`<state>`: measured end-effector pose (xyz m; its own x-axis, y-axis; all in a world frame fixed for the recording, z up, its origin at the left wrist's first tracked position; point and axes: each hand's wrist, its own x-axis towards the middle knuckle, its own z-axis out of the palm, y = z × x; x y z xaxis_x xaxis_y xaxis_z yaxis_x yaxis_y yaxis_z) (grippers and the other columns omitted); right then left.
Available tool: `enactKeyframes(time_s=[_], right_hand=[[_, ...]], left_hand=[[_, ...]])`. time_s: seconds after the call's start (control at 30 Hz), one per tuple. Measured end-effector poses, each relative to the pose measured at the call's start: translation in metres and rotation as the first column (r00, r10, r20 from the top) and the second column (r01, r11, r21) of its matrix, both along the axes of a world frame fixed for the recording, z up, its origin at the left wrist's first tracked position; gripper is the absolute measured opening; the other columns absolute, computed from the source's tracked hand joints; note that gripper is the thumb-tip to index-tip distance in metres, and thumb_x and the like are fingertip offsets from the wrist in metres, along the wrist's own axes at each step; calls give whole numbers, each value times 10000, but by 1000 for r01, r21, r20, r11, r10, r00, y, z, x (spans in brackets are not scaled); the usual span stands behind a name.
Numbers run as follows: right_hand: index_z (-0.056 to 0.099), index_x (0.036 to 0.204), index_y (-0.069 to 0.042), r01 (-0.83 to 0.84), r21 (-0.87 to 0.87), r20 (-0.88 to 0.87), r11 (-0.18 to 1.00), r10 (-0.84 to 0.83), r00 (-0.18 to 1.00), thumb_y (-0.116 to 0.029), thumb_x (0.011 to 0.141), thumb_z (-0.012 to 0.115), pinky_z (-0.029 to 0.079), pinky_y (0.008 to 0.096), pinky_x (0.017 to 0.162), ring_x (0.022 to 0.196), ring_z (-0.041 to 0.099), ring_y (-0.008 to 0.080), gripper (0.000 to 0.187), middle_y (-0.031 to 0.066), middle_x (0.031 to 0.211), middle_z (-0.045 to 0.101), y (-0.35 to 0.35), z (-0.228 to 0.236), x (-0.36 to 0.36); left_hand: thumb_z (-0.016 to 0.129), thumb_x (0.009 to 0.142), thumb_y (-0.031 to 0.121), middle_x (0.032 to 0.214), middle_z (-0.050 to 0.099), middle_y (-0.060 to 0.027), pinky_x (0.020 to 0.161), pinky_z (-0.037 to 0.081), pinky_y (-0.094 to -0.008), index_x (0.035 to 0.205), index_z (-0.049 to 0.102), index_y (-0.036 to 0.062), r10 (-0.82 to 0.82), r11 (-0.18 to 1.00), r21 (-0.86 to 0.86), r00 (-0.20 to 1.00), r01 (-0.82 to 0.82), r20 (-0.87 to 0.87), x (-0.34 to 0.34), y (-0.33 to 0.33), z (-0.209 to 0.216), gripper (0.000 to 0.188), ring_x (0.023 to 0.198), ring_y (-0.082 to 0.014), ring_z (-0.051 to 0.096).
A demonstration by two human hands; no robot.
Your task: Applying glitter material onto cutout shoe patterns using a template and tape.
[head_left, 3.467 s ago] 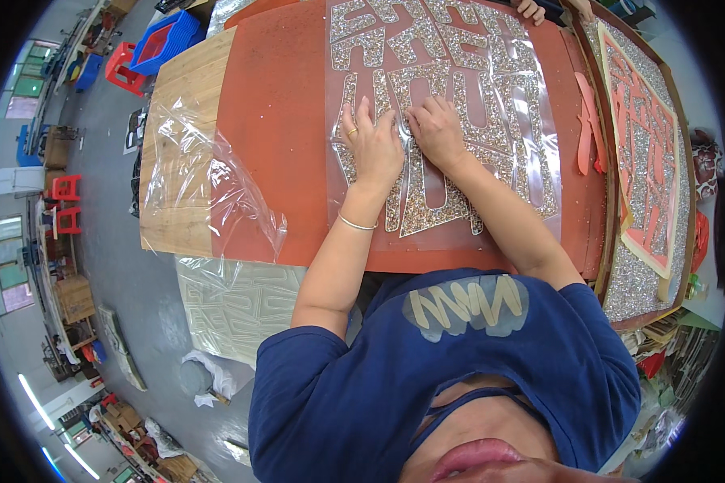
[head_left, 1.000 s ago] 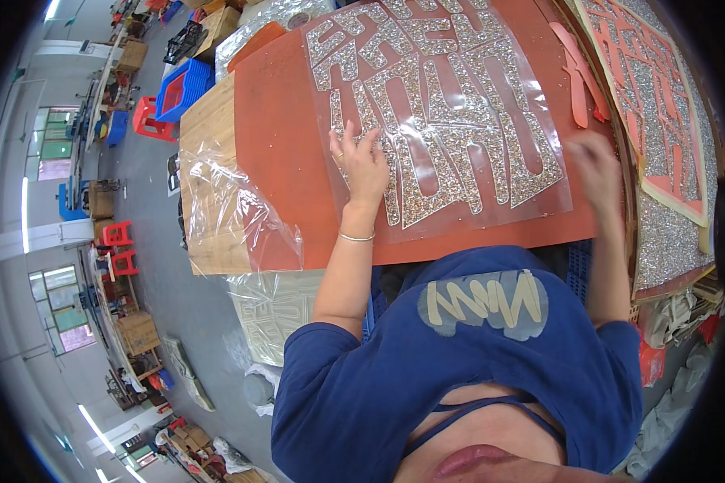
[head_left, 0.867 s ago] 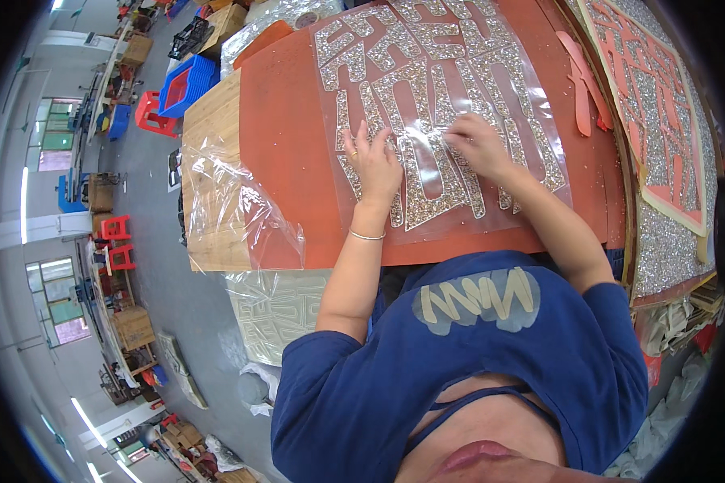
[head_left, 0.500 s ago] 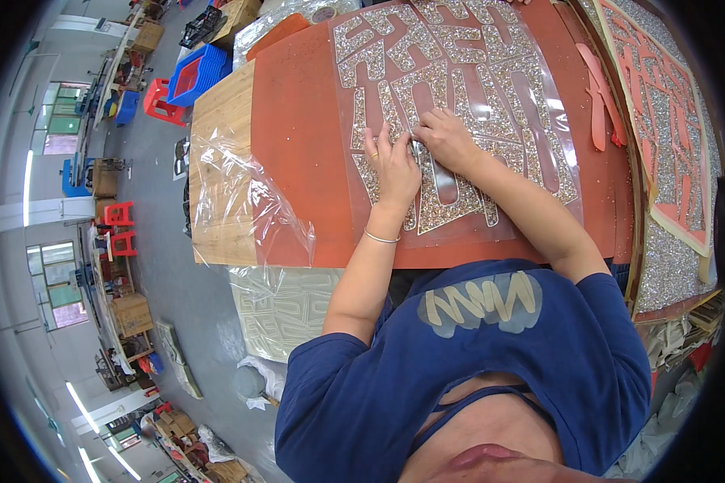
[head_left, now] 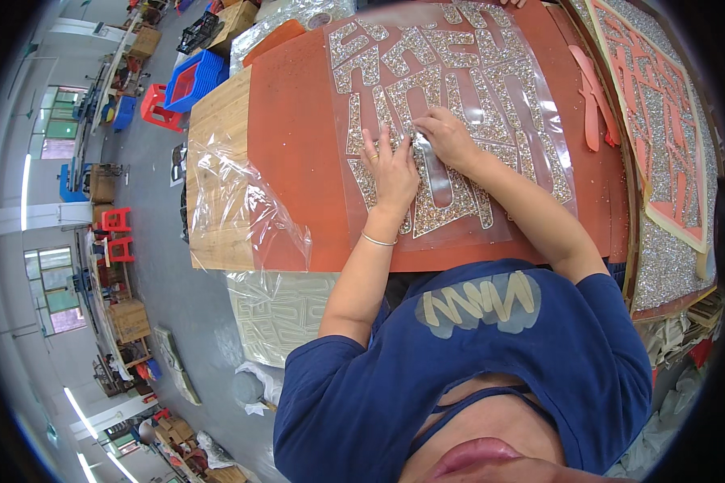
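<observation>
A clear plastic sheet [head_left: 501, 233] lies on the red-brown mat, bearing cut-out shapes filled with glittering stones [head_left: 451, 217]. My left hand [head_left: 392, 173] rests flat on the sheet with its fingers stretched out and spread. Just to its right, my right hand [head_left: 447, 138] is closed, thumb and fingertips pinched together over a stone-covered shape near the sheet's middle. Whatever lies between those fingertips is hidden or too small to name. Both hands are close together, their fingertips almost meeting.
Another person's hand [head_left: 514, 2] shows at the far edge. Crumpled clear film [head_left: 278, 221] covers the mat's left side. Pink strips [head_left: 592, 105] lie at the right, beside a tray of loose stones [head_left: 660, 282] with a pink stencil [head_left: 648, 121]. Blue crates [head_left: 197, 80] stand at the far left.
A pale glare now shows along the sheet's far edge, hiding some shapes there. My hands keep nearly the same places; the right fingertips have shifted slightly on the sheet.
</observation>
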<state>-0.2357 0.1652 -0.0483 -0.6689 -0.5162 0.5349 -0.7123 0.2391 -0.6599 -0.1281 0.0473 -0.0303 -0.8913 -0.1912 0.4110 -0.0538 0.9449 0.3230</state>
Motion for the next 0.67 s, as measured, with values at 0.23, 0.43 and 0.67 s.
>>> enactKeyframes(time_s=[0.23, 0.43, 0.67], right_hand=[[620, 987, 42, -97, 77, -214, 992, 111, 970, -24, 766, 556, 464, 449, 796, 889, 570, 367, 239, 219, 951, 584, 8, -34, 23], [576, 978, 63, -4, 372, -319, 928, 132, 938, -83, 738, 528, 415, 368, 844, 962, 505, 277, 285, 139, 989, 533, 17, 16, 47], [567, 1060, 56, 109, 370, -487, 923, 92, 869, -107, 769, 516, 405, 359, 826, 929, 502, 247, 337, 116, 964, 532, 14, 18, 37]], left_hand=[[555, 831, 101, 1377, 390, -250, 1050, 129, -651, 1140, 622, 47, -94, 994, 59, 996, 94, -5, 9, -5, -24, 321, 1361, -477, 158], [546, 855, 120, 1402, 380, -211, 1065, 149, -620, 1162, 602, 29, -20, 1000, 22, 996, 19, 85, 18, 4, -9, 325, 1359, -469, 168], [545, 875, 169, 1436, 339, -199, 1077, 115, -612, 1310, 490, 63, 5, 999, 32, 999, -6, 40, 5, 3, -19, 451, 1370, -449, 151]])
